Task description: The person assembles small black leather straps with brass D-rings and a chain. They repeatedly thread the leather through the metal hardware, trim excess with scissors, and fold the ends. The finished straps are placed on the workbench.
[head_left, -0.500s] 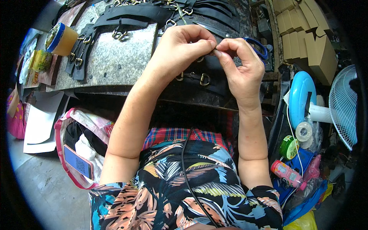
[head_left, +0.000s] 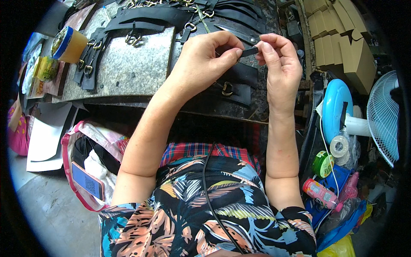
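Between my two hands, above the bench, runs a short narrow black strap [head_left: 249,52]. My left hand [head_left: 209,58] is closed, pinching the strap's left end between thumb and forefinger. At the other end, the curled fingers of my right hand [head_left: 281,62] are closed around the strap's tip. Below my hands lies a wider black strap piece with a brass-coloured buckle [head_left: 227,88]. Just behind them, the metal blades of scissors [head_left: 235,34] point left; my right hand hides their handles.
A grey stone slab [head_left: 141,64] lies on the bench, with black buckled straps [head_left: 150,16] along its back. A jar with a blue rim [head_left: 70,46] stands at the left. Cardboard boxes [head_left: 355,60] and a fan [head_left: 383,118] are at the right; a bag with a phone [head_left: 87,180] sits lower left.
My hands have moved apart, the right one shifting slightly rightward and turning. A length of black strap now shows between them. The scissors' blue handle has become hidden behind my right hand.
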Demonstrator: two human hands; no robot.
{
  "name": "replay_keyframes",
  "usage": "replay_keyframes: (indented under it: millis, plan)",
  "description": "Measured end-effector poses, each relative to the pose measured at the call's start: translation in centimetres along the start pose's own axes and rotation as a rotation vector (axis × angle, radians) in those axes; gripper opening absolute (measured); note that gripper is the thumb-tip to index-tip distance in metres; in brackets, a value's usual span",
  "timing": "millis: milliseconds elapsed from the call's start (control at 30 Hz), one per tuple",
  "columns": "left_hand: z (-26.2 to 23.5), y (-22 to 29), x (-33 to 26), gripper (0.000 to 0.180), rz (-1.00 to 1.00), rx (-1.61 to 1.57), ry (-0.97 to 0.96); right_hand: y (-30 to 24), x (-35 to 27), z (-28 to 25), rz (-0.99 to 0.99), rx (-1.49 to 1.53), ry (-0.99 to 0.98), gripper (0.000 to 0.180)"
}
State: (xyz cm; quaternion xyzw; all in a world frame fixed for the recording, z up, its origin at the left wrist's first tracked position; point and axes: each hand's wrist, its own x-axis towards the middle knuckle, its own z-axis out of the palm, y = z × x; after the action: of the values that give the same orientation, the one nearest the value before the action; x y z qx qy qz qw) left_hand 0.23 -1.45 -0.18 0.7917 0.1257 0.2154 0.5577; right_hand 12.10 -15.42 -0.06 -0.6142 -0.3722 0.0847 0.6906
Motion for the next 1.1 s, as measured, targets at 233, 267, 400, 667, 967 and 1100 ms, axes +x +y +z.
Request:
replay_keyframes:
  millis: [233, 267, 400, 667, 967, 1100]
  plan:
    - [0.0, -0.1, 0.0, 0.017, -0.03, -0.059, -0.012, 0.2, -0.2, -0.1, 0.024, -0.188, -0.065, 0.012]
    - [-0.1, -0.1, 0.1, 0.018, -0.02, -0.102, -0.004, 0.2, -0.2, -0.1, 0.017, -0.186, -0.069, 0.012]
    - [-0.1, -0.2, 0.2, 0.022, -0.007, -0.251, 0.018, 0.4, -0.2, -0.3, 0.049, -0.183, -0.067, 0.012]
    - [0.2, -0.3, 0.3, 0.022, 0.048, -0.051, 0.01, 0.3, -0.2, -0.4, 0.05, -0.168, -0.065, 0.012]
    - [0.0, -0.5, 0.2, 0.019, 0.133, 0.178, -0.051, 0.2, -0.1, -0.4, -0.085, -0.302, -0.146, 0.01]
    - [-0.6, -0.3, -0.2, 0.025, 0.202, 0.15, 0.191, -0.6, 0.0, -1.7, -0.096, -0.43, -0.099, 0.008]
